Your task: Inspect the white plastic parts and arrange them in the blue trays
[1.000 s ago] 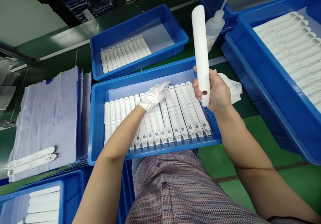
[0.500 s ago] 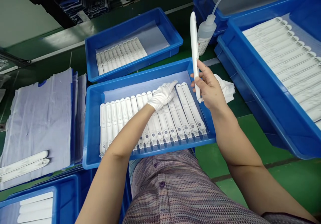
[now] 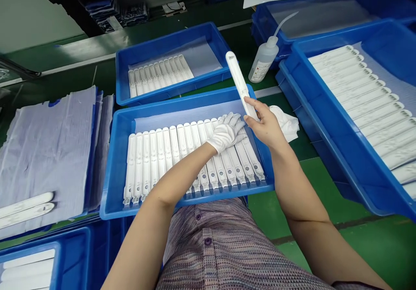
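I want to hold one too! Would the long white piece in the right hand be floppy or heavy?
The long white piece is probably stiff: it sticks up straight from the right hand, held near one end. It's likely light, too, since it looks slim and one hand holds it up.

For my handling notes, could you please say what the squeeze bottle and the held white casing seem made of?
The squeeze bottle looks like matte plastic, given its cloudy translucence. The white casing is probably moulded plastic, satin-smooth with rounded edges.

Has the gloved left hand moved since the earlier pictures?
Yes: the gloved left hand has moved right along the row of white pieces, toward the right end of their blue tray.
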`<state>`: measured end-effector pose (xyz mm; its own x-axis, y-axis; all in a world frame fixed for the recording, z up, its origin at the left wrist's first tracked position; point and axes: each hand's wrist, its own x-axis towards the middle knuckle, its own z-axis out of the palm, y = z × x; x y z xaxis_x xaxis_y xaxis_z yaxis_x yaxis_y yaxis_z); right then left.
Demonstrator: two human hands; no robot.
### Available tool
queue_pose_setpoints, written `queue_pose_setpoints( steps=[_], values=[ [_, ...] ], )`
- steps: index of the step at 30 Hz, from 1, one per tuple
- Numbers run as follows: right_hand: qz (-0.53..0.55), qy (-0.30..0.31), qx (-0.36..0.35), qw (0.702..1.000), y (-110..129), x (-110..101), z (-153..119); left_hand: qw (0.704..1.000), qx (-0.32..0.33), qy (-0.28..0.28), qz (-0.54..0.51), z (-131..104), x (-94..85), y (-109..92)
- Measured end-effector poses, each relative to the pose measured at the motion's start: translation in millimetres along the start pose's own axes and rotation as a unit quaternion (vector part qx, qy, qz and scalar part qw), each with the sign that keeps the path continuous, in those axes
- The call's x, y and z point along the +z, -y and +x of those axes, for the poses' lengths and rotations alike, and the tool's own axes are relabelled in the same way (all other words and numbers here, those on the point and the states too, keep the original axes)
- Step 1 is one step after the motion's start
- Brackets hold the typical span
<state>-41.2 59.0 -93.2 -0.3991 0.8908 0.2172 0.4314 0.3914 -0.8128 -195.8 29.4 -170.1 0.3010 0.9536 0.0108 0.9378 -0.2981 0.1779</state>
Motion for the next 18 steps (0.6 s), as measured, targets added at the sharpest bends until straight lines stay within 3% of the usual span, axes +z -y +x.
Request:
queue_pose_setpoints(
  steps=[2,5,9,12,15,18],
  values=[
    [-0.013,0.010,-0.007,1.000,2.1,0.9,0.8,1.000,-0.001,-0.005,0.003,-5.1,4.8,-3.6],
    [-0.017,0.029,-0.007,0.999,0.3,3.6,2.2,1.000,0.012,0.002,-0.003,-17.6,15.1,-24.0],
    [-0.014,0.047,0.024,0.998,-5.3,7.9,0.7,0.997,0.074,0.018,-0.015,-40.8,28.3,-51.9],
    [0.054,0.082,0.050,0.994,-3.1,11.3,4.8,0.993,0.116,0.016,-0.016,-53.6,29.4,-52.5],
    [0.082,0.146,0.060,0.984,10.8,18.0,34.7,0.991,0.131,0.000,-0.021,-59.4,25.1,-45.0],
    [-0.019,0.178,0.093,0.980,35.0,36.5,101.0,0.989,0.140,-0.027,-0.026,-62.7,22.5,-40.9]
  ],
)
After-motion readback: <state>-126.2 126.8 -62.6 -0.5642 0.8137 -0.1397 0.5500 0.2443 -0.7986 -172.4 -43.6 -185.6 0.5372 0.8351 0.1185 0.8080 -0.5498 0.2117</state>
